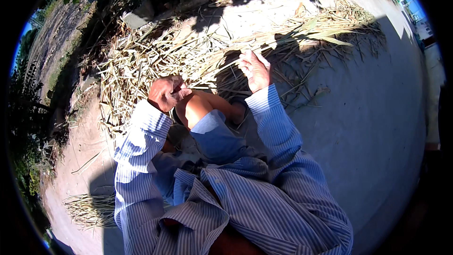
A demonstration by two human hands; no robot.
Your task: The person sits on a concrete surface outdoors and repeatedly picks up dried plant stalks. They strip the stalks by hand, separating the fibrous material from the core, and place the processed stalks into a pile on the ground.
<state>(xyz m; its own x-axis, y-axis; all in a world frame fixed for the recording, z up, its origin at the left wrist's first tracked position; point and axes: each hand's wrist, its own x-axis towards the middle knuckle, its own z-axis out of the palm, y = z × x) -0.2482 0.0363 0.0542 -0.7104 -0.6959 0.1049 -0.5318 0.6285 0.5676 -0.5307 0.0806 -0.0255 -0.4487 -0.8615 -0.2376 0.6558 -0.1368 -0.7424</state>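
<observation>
Nearest, the left hand [166,92] was curled closed by the bent knee; whether it held anything I could not tell. Farther right, the right hand [255,70] pinched a pale dry stalk [222,68] near its end. The stalks looked light, stiff and brittle (best gripped mid-length). Beyond lay the straw heap [198,47] on the ground; no containers showed.
</observation>
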